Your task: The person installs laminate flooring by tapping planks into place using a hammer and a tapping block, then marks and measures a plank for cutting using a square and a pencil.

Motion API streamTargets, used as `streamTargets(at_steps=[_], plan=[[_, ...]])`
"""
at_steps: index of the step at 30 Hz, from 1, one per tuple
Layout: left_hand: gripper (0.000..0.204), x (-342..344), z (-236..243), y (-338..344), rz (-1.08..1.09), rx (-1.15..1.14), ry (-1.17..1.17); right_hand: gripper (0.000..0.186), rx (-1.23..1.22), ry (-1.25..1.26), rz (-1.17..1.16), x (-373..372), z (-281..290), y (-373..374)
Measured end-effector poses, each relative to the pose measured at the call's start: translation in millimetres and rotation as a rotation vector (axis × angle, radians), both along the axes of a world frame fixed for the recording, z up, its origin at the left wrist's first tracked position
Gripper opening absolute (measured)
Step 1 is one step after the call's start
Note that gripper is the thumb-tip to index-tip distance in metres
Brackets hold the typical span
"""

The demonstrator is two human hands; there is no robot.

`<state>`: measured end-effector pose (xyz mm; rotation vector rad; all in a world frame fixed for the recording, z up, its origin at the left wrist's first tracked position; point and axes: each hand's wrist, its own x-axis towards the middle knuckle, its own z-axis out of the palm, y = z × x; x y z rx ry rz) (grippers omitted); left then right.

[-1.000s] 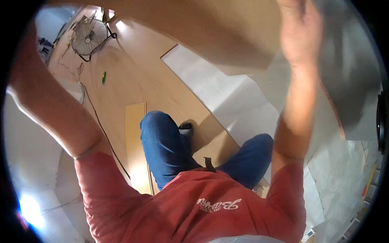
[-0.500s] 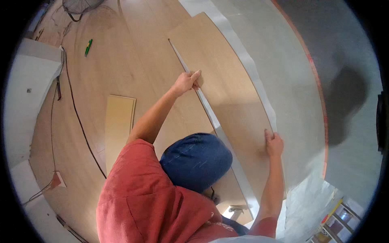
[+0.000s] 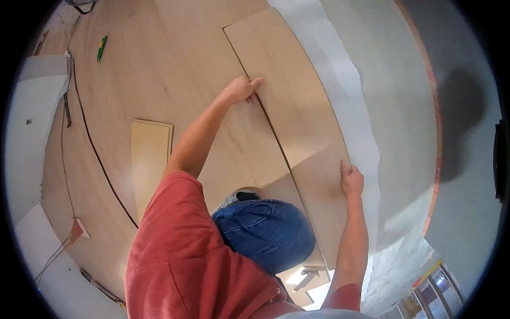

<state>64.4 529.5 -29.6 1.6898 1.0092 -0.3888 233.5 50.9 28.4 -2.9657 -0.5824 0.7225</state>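
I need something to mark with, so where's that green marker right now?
In the head view the green marker lies on the laid wood floor at upper left, beside the black cable, far from both hands and left of the plank.

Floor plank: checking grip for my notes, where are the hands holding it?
Left hand on the plank at its inner long edge; right hand at its outer edge.

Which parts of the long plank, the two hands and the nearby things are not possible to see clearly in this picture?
Head view only:
- Near end of the long plank: hidden behind the blue-jeaned knee.
- Left hand: fingertips curl at the plank's seam edge; the grip underneath is unseen.
- Right hand: its palm side faces down and is unseen.
- Green object: too small to identify.
- Objects at the lower right edge: cut off by the fisheye rim.
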Motion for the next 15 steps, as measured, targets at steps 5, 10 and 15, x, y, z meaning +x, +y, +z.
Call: streamTargets(at_steps=[5, 10, 15], plan=[[0.058, 1, 8, 1, -0.070, -0.031, 0.050, 0.080, 0.010, -0.004, 0.002, 1, 3, 3], [0.033, 53, 40, -35, -0.759, 0.571, 0.129, 0.076, -0.072, 0.050, -0.041, -9, -25, -13], [0.030, 139, 24, -85, -0.716, 0.979, -0.763, 0.069, 0.045, -0.027, -0.002, -15, -33, -13]])
